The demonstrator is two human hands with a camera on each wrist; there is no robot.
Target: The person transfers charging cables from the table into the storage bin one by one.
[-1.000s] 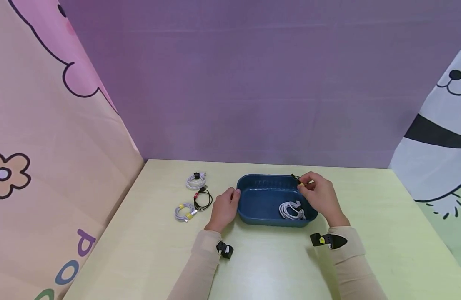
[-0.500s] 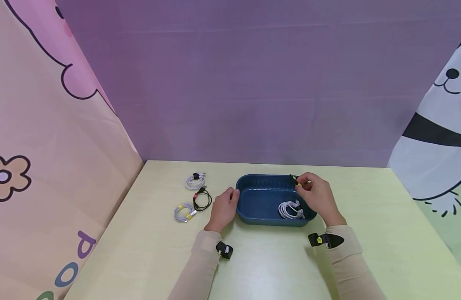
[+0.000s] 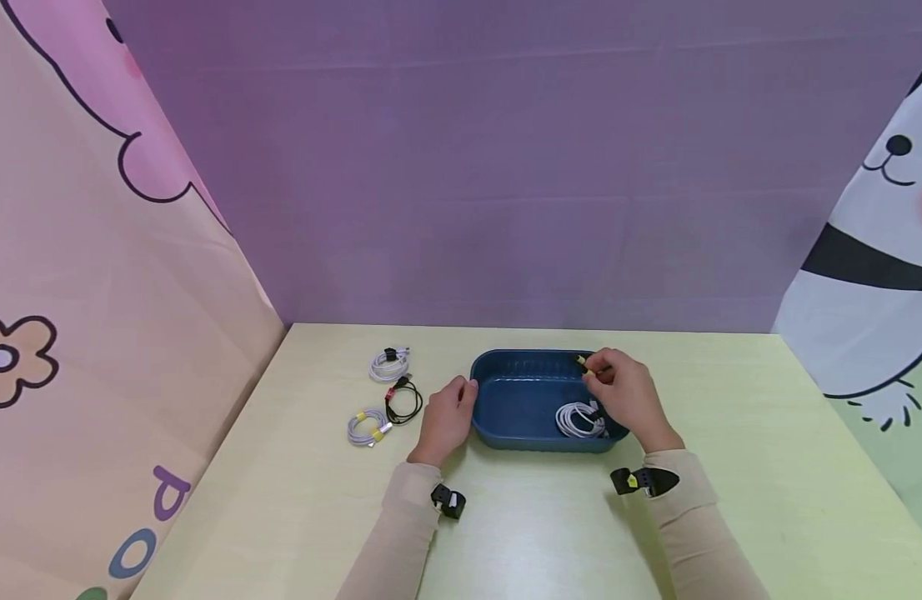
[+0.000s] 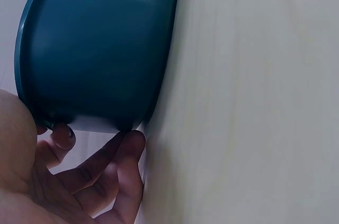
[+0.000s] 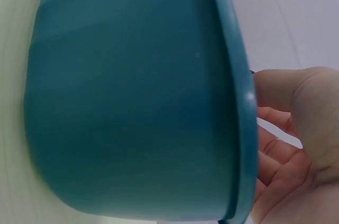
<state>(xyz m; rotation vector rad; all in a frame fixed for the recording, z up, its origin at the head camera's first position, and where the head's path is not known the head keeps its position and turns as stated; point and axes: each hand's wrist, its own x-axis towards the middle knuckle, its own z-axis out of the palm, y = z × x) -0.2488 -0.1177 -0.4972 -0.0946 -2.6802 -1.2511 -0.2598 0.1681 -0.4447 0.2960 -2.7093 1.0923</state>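
Note:
A dark blue plastic bin stands on the table. My left hand holds its left end; in the left wrist view the fingertips touch the end wall and the thumb is at the rim. Over the bin's right end, my right hand pinches what looks like a black cable with a yellow tie, mostly hidden by the fingers. Inside the bin, near the front right corner, lies a coiled white cable with a black tie. The right wrist view shows the bin wall hiding the right fingertips.
Left of the bin lie a white coiled cable with a black tie, a black coiled cable with a red tie, and a pale lilac coiled cable with yellow ties. A purple backdrop rises behind the table.
My right hand has moved slightly left and further over the bin, with the black and yellow cable in its fingers. The left hand stays at the bin's left end.

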